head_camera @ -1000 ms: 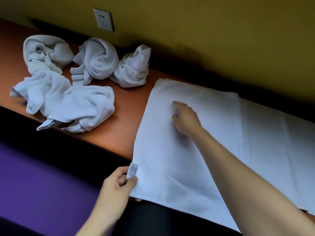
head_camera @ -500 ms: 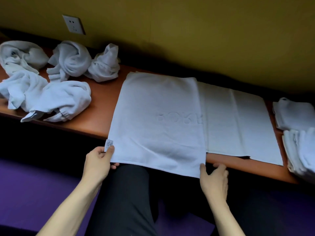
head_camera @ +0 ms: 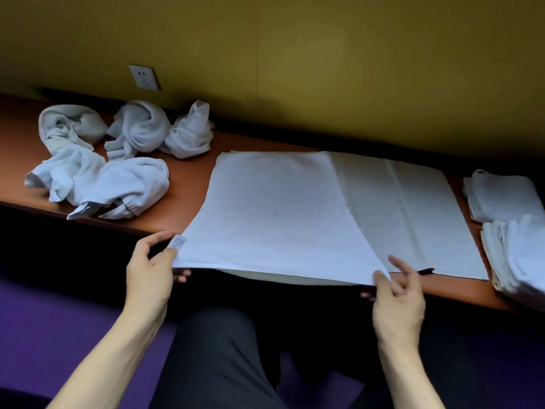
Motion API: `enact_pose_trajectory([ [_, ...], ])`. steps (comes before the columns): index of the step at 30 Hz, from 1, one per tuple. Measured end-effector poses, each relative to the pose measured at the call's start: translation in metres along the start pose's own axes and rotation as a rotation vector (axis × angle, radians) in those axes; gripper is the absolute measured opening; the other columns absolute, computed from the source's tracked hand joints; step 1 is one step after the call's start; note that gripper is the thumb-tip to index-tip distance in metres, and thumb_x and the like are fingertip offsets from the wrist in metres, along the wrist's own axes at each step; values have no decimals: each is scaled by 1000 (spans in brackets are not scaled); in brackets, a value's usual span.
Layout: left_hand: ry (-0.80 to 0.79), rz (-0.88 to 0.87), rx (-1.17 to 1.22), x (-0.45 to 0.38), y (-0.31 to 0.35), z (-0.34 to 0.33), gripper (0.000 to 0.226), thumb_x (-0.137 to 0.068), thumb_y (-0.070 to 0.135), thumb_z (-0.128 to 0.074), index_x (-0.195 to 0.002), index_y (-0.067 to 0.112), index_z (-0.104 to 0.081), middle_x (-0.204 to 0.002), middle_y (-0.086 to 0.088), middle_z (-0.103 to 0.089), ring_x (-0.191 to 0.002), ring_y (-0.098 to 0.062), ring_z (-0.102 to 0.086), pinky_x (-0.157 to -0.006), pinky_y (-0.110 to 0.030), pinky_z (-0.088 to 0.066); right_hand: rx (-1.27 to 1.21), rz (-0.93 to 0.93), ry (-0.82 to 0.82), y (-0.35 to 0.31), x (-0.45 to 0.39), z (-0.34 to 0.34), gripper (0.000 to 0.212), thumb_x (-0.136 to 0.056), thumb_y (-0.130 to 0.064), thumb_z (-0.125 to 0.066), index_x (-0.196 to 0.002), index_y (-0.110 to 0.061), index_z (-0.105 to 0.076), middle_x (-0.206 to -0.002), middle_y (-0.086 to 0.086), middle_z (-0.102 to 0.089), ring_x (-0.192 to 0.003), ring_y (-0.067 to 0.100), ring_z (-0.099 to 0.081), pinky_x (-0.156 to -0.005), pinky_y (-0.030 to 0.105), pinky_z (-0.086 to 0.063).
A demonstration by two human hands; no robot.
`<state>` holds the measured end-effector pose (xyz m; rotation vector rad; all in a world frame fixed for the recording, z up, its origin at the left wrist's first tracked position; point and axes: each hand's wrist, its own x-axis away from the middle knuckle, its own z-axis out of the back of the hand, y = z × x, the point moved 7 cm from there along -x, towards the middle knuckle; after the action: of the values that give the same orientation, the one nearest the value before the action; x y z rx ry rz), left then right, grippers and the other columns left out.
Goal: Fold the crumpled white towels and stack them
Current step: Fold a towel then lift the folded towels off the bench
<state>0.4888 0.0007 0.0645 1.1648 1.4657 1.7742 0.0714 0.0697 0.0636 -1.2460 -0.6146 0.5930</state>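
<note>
A white towel lies flat on the orange-brown table, partly folded, its left half doubled over and its near edge hanging past the table's front. My left hand pinches the near left corner by the label. My right hand pinches the near right corner of the doubled layer between thumb and fingers. Several crumpled white towels are heaped at the table's left. Folded white towels sit stacked at the far right edge.
A yellow-green wall with a white socket runs behind the table. My legs in dark trousers are below the table edge, over a purple floor.
My right hand left the towel's middle, came to the near edge and now pinches the folded layer's corner. My left hand kept its hold on the labelled corner. The view swung right.
</note>
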Motion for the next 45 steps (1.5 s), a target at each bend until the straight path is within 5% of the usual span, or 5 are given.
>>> enact_pose_trajectory([
  [12, -226, -59, 142, -16, 6, -18, 39, -89, -16, -59, -116, 13, -65, -92, -1, -74, -79, -8, -70, -69, -13, -54, -387, -27, -231, -16, -50, -42, 25, -81, -14, -75, -103, -15, -65, -90, 3, -76, -85, 15, -72, -84, 23, -57],
  [22, 30, -327, -456, -123, 28, -57, 36, -84, 56, -68, -96, 24, -72, -89, -4, -69, -81, -22, -65, -80, -40, -53, 153, 277, -95, -47, -172, -123, 22, -93, -41, -68, -98, -21, -71, -80, -1, -57, -72, 9, -52, -70, 21, -42],
  [29, 56, -356, -488, -190, 30, -112, 30, -102, 35, -54, -94, 6, -58, -75, 2, -54, -68, -15, -49, -64, -34, -37, 291, 332, -125, -57, -228, -200, 26, -103, -35, -51, -109, -13, -63, -97, 1, -64, -85, 15, -57, -64, 18, -41],
  [38, 89, -318, -589, -253, 4, -150, 31, -101, 30, -56, -122, 7, -57, -110, -7, -63, -103, -28, -59, -83, -33, -40, 445, 219, -174, -11, -278, -254, 29, -103, -40, -50, -123, -19, -57, -112, 2, -61, -99, 24, -60, -78, 27, -44],
  [45, -214, -768, -1141, -182, -26, -177, 52, -99, 45, -39, -142, 18, -52, -150, -13, -46, -135, -38, -43, -108, -52, -36, 571, 200, -186, 14, -235, -208, 34, -97, -38, -56, -128, -27, -48, -113, 5, -57, -95, 24, -58, -77, 34, -45],
])
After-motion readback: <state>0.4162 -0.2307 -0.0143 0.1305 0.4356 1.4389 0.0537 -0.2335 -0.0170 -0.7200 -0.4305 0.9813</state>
